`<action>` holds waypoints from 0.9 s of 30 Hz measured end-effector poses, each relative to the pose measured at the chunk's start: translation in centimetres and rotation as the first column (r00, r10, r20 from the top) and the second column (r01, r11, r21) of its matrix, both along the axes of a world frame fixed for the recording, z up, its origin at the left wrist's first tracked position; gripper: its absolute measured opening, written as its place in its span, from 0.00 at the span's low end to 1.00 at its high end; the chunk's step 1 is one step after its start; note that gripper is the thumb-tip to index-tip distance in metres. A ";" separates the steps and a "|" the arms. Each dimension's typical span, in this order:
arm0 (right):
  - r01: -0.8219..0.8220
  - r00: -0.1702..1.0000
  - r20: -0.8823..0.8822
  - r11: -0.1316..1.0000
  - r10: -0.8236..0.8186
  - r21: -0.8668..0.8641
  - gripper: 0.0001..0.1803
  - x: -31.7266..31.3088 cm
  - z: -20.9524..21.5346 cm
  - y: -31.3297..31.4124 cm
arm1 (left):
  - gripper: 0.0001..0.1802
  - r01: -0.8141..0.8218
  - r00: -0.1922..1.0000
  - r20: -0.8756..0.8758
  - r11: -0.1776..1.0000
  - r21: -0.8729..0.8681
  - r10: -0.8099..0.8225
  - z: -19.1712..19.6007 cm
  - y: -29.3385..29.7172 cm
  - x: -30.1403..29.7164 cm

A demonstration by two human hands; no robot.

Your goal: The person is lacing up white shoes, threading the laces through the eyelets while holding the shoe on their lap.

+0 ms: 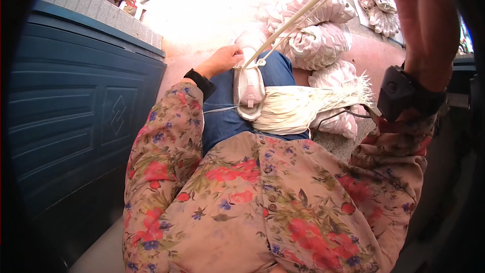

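In the lower part of the frame is the person's flowered shirt (262,207). Above it, at the centre, a bundle of pale straw strips (298,108) lies across the lap, beside a white shoe (248,87). The left hand (222,60) pinches the strands (303,12) just above the shoe. These strands run to the upper right, where the raised right hand (422,20) is; its fingers are out of view, so I cannot tell their state. Woven pale rolls (318,40) lie further back.

The left hand (222,60) extends forward with fingers curled closed, while the right hand (422,15) is raised high, forearm upright, its fingers out of view.
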State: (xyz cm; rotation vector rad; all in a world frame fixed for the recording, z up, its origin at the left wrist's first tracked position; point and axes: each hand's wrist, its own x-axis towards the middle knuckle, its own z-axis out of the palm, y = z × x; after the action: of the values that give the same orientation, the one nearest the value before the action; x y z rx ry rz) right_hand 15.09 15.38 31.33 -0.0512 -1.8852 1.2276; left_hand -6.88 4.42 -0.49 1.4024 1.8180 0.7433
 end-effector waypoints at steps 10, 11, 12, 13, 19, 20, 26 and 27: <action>-0.008 1.000 -0.025 0.995 0.006 -0.102 0.16 -0.6 -1.6 -1.4 | 0.11 0.174 0.857 -0.434 0.950 -0.261 -0.277 -1.6 3.2 3.0; 0.001 1.000 -0.023 0.995 -0.003 -0.101 0.16 -0.4 -1.8 -1.0 | 0.11 0.183 0.856 -0.432 0.948 -0.260 -0.284 -1.6 3.6 3.1; -0.004 1.000 -0.027 0.997 0.002 -0.075 0.16 -0.1 -2.0 -0.5 | 0.10 0.232 0.851 -0.416 0.941 -0.246 -0.319 -1.6 3.9 3.0; -0.010 0.999 -0.031 0.999 0.008 -0.049 0.15 0.2 -2.0 -0.3 | 0.10 0.279 0.845 -0.402 0.932 -0.232 -0.352 -1.5 4.2 2.9; 0.080 0.997 -0.025 0.994 -0.079 0.072 0.15 -0.7 -1.8 -0.4 | 0.11 0.235 0.953 -0.161 0.961 -0.149 -0.258 0.5 5.7 3.4; 0.079 0.996 -0.044 0.993 -0.075 0.082 0.15 -0.8 -1.4 0.0 | 0.14 0.239 0.964 -0.085 0.959 -0.153 -0.254 0.0 5.6 3.5; 0.126 0.991 -0.054 0.984 -0.120 0.125 0.14 -0.7 -0.1 0.8 | 0.12 0.174 0.985 0.051 0.965 -0.198 -0.168 -1.5 5.9 2.8; 0.128 0.991 -0.057 0.983 -0.122 0.130 0.14 -1.0 0.1 0.9 | 0.12 0.119 0.991 0.083 0.971 -0.209 -0.103 -1.3 5.9 2.7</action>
State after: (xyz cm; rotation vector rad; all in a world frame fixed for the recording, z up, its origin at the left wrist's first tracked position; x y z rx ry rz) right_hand 14.12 16.29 31.38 -0.0658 -1.8874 1.0072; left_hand -4.16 10.28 -1.81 1.3077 1.6943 0.5171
